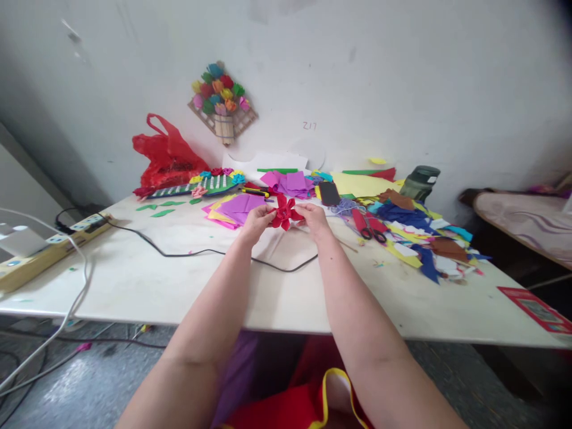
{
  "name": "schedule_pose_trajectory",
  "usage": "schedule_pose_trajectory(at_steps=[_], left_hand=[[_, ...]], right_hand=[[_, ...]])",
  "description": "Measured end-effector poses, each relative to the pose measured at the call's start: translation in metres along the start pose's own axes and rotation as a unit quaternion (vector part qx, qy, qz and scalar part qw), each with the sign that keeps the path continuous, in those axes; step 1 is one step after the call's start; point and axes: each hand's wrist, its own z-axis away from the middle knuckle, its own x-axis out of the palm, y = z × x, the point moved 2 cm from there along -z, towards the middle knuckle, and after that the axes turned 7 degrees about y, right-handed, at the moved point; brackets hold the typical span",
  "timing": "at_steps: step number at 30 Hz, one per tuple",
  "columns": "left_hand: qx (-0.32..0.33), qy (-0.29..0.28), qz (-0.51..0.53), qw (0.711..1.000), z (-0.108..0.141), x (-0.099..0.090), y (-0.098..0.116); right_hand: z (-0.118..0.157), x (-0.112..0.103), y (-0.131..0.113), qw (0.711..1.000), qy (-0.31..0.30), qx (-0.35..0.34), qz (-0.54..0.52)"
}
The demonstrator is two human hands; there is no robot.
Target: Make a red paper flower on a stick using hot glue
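A red paper flower (pixel 284 212) with pointed petals is held up over the table, its face toward me. My left hand (pixel 258 223) pinches a petal on its left side. On the opposite side, my right hand (pixel 313 219) has its fingers closed on another petal. Behind the flower lies a pile of purple and pink paper (pixel 290 182). Stacked purple, yellow and pink sheets (pixel 239 210) rest just left of my left hand. To the right of my right hand are scissors (pixel 373 234) and a dark phone (pixel 329 193).
Coloured paper scraps (pixel 413 220) cover the table's right part, with a green bottle (pixel 420 183) behind. A black cable (pixel 167 255) crosses the white table (pixel 134 286) under my arms. At left stand a power strip (pixel 58 253) and a red plastic bag (pixel 167 158).
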Motion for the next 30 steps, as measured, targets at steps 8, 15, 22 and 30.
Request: schedule_pose_trajectory(at_steps=[8,15,22,30], left_hand=[[-0.101,-0.019,0.031,0.994,0.0014,0.0021,-0.0007],[-0.101,-0.012,0.038,0.994,0.0018,-0.0006,0.0007],[-0.108,-0.003,0.008,0.994,0.0012,-0.0034,-0.0038],[-0.11,-0.007,0.016,0.994,0.0035,-0.0017,-0.0003]], right_hand=[[0.0018,0.0025,-0.0032,0.997,-0.018,-0.038,0.071],[0.0033,0.0039,-0.0017,0.986,-0.098,-0.073,0.113],[0.0034,0.0051,0.0027,0.975,-0.134,-0.105,0.145],[0.0047,0.0074,0.0004,0.969,-0.134,-0.119,0.168]])
